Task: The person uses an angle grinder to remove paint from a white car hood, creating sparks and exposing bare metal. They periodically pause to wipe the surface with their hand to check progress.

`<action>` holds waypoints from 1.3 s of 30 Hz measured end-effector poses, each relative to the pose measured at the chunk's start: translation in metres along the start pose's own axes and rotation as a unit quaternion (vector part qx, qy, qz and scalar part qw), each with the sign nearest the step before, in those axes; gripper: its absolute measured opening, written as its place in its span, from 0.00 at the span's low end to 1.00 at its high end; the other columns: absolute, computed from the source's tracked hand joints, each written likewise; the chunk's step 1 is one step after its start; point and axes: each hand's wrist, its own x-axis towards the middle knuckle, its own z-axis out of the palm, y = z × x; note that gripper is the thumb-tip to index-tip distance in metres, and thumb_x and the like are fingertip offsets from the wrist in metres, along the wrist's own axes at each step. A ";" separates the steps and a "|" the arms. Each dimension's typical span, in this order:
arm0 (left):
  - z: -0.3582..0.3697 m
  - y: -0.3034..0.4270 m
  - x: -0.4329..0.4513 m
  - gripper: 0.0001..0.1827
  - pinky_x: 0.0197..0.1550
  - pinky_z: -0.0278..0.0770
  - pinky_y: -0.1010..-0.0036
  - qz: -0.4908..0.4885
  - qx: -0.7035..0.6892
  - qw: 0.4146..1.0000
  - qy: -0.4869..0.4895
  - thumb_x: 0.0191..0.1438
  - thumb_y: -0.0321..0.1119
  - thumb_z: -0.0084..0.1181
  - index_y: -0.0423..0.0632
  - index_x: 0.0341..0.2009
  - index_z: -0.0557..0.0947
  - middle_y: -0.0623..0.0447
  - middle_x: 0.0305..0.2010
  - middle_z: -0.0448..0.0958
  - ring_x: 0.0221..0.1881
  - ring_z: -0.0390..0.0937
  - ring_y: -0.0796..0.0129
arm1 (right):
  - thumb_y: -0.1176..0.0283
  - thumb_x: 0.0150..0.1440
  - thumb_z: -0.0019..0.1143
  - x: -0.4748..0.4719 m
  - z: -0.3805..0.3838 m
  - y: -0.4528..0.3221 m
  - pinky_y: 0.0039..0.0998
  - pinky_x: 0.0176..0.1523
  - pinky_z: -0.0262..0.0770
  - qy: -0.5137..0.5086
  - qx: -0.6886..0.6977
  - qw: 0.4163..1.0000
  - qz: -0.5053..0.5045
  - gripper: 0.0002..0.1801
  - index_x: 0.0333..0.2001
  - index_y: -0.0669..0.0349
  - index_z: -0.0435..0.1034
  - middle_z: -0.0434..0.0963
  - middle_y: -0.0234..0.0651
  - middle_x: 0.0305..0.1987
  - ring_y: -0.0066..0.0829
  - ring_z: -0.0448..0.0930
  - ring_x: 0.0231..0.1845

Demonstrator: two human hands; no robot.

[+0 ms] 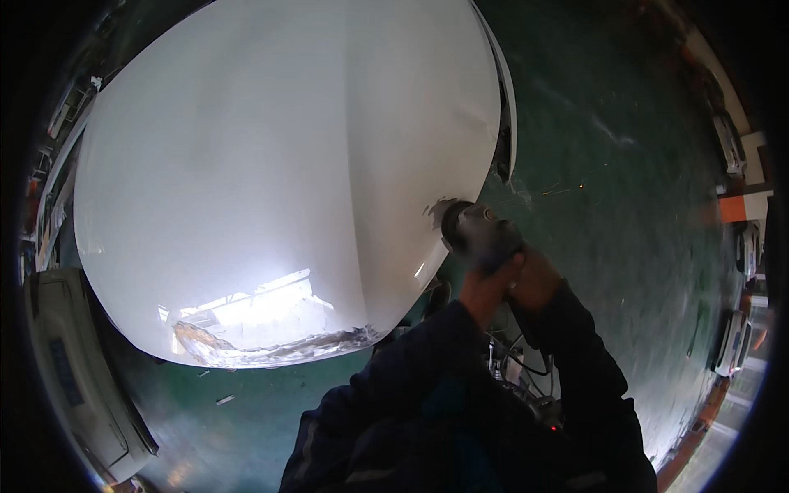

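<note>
Both hands grip a dark angle grinder (487, 237), blurred by motion. My left hand (487, 291) is wrapped around its near side, and my right hand (535, 278) holds it from the right. The grinder's round disc guard (455, 220) is at the right front edge of a white car hood (246, 154). Beside the disc, a dark patch of stripped paint (440, 211) shows on the hood. Whether the disc touches the metal is hidden. A few orange sparks (558, 191) streak off to the right. Along the hood's front edge runs a crumpled, scraped band (277, 354).
A detached-looking pale bumper (68, 370) is at the left. Cables (524, 363) and metal equipment (545, 407) with a red light are near my body. Small scraps (225, 400) lie on the green floor (604, 259). Several cars (732, 342) stand along the far right.
</note>
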 end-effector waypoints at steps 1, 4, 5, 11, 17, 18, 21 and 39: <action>-0.001 -0.001 0.002 0.30 0.43 0.74 0.70 0.047 -0.014 0.999 -0.025 0.56 0.55 0.67 0.44 0.53 0.80 0.53 0.43 0.80 0.39 0.77 0.68 | 0.65 0.53 0.61 -0.001 0.002 0.001 0.48 0.53 0.79 -0.006 0.012 1.000 -0.022 0.27 0.57 0.61 0.70 0.80 0.53 0.49 0.55 0.81 0.51; -0.003 -0.003 0.004 0.28 0.41 0.73 0.72 -0.050 0.077 0.996 0.021 0.57 0.52 0.67 0.44 0.52 0.80 0.55 0.41 0.80 0.40 0.77 0.71 | 0.67 0.54 0.59 -0.002 0.006 0.007 0.47 0.56 0.78 0.010 0.016 0.996 -0.090 0.26 0.57 0.62 0.71 0.79 0.53 0.53 0.54 0.80 0.54; -0.004 -0.003 0.004 0.27 0.40 0.74 0.72 -0.008 0.056 0.998 0.006 0.58 0.50 0.67 0.42 0.51 0.81 0.54 0.41 0.81 0.39 0.77 0.71 | 0.67 0.53 0.60 -0.001 0.007 0.009 0.46 0.55 0.79 0.023 0.019 0.994 -0.102 0.28 0.58 0.61 0.70 0.79 0.53 0.52 0.53 0.81 0.54; -0.005 -0.007 -0.001 0.30 0.46 0.77 0.70 0.101 0.056 0.993 -0.012 0.59 0.47 0.66 0.34 0.54 0.80 0.46 0.45 0.84 0.44 0.80 0.66 | 0.67 0.54 0.60 -0.002 0.015 0.017 0.45 0.58 0.77 -0.010 0.071 0.994 -0.084 0.27 0.58 0.61 0.70 0.78 0.53 0.55 0.52 0.79 0.56; -0.013 -0.021 0.001 0.29 0.50 0.78 0.70 0.080 0.148 0.985 0.022 0.59 0.49 0.65 0.36 0.54 0.81 0.45 0.46 0.84 0.48 0.81 0.64 | 0.65 0.55 0.58 -0.009 0.034 0.039 0.45 0.57 0.78 0.010 0.104 0.993 -0.049 0.26 0.58 0.58 0.71 0.79 0.51 0.53 0.52 0.80 0.54; -0.014 -0.023 0.003 0.29 0.50 0.78 0.70 0.057 0.181 0.981 0.025 0.59 0.49 0.65 0.36 0.54 0.81 0.45 0.46 0.84 0.48 0.81 0.63 | 0.64 0.55 0.58 -0.008 0.037 0.045 0.45 0.56 0.78 0.053 0.114 0.991 -0.053 0.26 0.59 0.58 0.71 0.79 0.50 0.53 0.52 0.80 0.53; -0.014 -0.024 0.005 0.30 0.48 0.78 0.69 0.074 0.209 0.975 0.025 0.59 0.51 0.65 0.36 0.53 0.81 0.44 0.45 0.84 0.47 0.82 0.61 | 0.64 0.55 0.58 -0.008 0.051 0.059 0.45 0.56 0.78 0.019 -0.025 0.998 -0.063 0.27 0.59 0.56 0.71 0.79 0.50 0.52 0.53 0.80 0.53; -0.027 -0.034 -0.018 0.30 0.46 0.76 0.71 0.032 0.144 0.988 0.054 0.61 0.50 0.63 0.34 0.54 0.80 0.46 0.45 0.83 0.46 0.79 0.69 | 0.55 0.43 0.71 -0.017 0.073 0.051 0.52 0.47 0.80 0.005 0.011 1.000 0.022 0.39 0.54 0.68 0.66 0.82 0.54 0.38 0.58 0.83 0.43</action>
